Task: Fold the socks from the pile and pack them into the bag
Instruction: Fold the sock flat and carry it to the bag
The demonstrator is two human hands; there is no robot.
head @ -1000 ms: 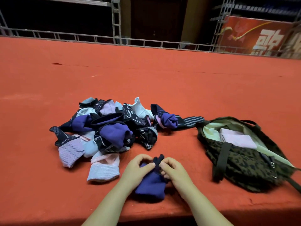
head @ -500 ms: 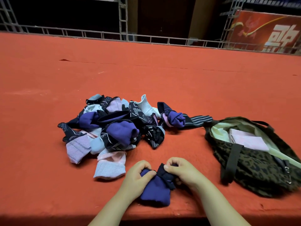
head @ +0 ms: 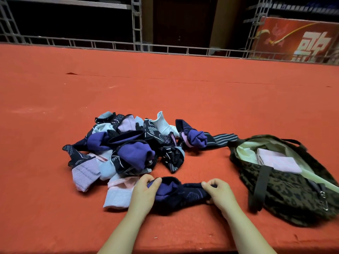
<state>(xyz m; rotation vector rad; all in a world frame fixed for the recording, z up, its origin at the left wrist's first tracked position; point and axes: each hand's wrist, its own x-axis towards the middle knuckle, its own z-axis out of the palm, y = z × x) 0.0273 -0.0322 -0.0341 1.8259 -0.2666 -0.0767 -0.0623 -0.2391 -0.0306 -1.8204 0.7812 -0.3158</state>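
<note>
Since half a second ago the hands have drawn apart, stretching the bunched purple and navy knit sock (head: 180, 193) out sideways on the red felt-covered table (head: 183, 92). In the head view, the left hand (head: 145, 194) pinches the sock's purple end and the right hand (head: 218, 194) pinches its dark patterned end. The heap of mixed purple, pink, pale blue and black socks (head: 126, 149) lies just behind. The open leopard-print fabric bag (head: 286, 187) sits to the right, holding a folded pink sock (head: 277, 160).
</note>
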